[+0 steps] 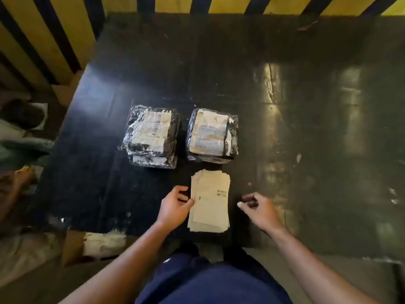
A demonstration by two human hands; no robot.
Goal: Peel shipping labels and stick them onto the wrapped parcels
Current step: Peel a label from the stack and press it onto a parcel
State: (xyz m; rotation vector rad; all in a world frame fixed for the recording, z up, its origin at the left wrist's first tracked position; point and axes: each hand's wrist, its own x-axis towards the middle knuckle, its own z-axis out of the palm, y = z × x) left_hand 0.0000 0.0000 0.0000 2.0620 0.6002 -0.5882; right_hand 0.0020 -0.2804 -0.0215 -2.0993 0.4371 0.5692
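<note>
Where parcels (151, 137) lie, railing (43, 40) borders.

This looks like a packing or dispatch area in a warehouse or a small workshop, not a home; the counter (219, 62) is a dark, worn surface with many scratches, scuffs and dull shiny patches; behind it stands a barrier (54, 29) painted in yellow and black diagonal stripes, the kind of hazard marking used in industrial places; on the counter lie two parcels (151, 137) wrapped in clear plastic film, each with a printed label, and a stack of label sheets (210, 207) with a barcode; at the left edge, below the counter, there are cardboard pieces (72, 246) and some blurred bundles.
</note>
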